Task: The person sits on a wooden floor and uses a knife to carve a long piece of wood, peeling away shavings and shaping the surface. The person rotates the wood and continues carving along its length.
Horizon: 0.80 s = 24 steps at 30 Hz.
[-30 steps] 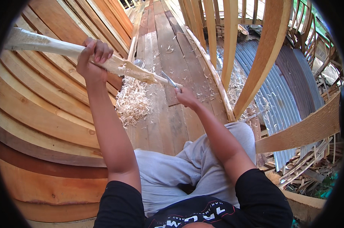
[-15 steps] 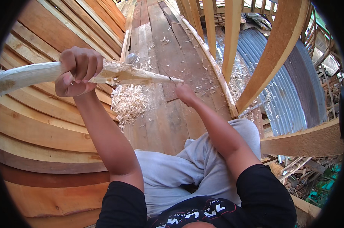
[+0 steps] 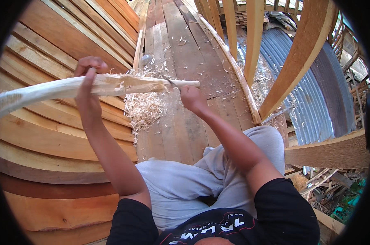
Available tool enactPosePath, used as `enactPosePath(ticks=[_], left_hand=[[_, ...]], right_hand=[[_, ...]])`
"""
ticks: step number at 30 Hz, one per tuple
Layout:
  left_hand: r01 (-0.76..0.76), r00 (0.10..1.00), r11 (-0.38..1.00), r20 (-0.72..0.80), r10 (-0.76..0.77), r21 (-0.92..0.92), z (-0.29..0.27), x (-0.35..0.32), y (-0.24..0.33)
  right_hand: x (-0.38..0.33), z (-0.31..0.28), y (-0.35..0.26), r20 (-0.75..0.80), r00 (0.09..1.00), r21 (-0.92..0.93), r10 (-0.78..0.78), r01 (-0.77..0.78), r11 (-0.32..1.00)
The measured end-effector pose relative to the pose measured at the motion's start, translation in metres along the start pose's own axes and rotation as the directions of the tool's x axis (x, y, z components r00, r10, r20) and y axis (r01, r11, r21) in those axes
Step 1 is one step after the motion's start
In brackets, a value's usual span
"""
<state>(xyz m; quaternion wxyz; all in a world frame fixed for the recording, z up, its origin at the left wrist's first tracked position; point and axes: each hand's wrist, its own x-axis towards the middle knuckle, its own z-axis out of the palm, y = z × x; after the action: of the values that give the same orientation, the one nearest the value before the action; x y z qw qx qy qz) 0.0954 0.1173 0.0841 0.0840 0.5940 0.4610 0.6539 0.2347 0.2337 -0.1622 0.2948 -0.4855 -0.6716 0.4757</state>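
Note:
A long pale wooden pole [image 3: 54, 87], stripped of bark, stretches across from the left edge and narrows to a blunt tip on the right. My left hand [image 3: 89, 83] is closed around its middle, one finger showing in front and others curled beyond the upper edge. On the right, my closed right hand [image 3: 192, 98] grips a knife, its handle hidden in the fist. The thin dark knife blade [image 3: 171, 82] crosses the pole near the narrowed end; whether its edge bites into the wood I cannot tell. Rough, splintery cuts mark the pole between my hands.
Curled wood shavings [image 3: 143, 109] lie heaped on the plank floor [image 3: 185, 132] below the pole. Stacked boards [image 3: 46, 132] line the left side. Upright wooden posts [image 3: 297, 61] and a thin peeled pole [image 3: 234, 69] border the right, with corrugated metal sheeting [image 3: 299, 94] beyond them.
My right hand and the knife have moved left, away from the pole's tip. My left hand's grip has shifted around the pole, and the pole's narrow end shows a different face.

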Motion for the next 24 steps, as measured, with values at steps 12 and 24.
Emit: enactPosePath(ticks=[12, 24], left_hand=[[-0.062, 0.898, 0.905, -0.419, -0.133, -0.42, -0.008, -0.105, -0.079], [-0.122, 0.957, 0.88, -0.289, -0.018, -0.458, -0.02, -0.103, -0.063]], right_hand=[[0.021, -0.02, 0.008, 0.36, 0.907, 0.214, 0.218, -0.308, 0.927], [0.005, -0.005, 0.017, 0.315, 0.881, -0.138, 0.354, -0.326, 0.935]])
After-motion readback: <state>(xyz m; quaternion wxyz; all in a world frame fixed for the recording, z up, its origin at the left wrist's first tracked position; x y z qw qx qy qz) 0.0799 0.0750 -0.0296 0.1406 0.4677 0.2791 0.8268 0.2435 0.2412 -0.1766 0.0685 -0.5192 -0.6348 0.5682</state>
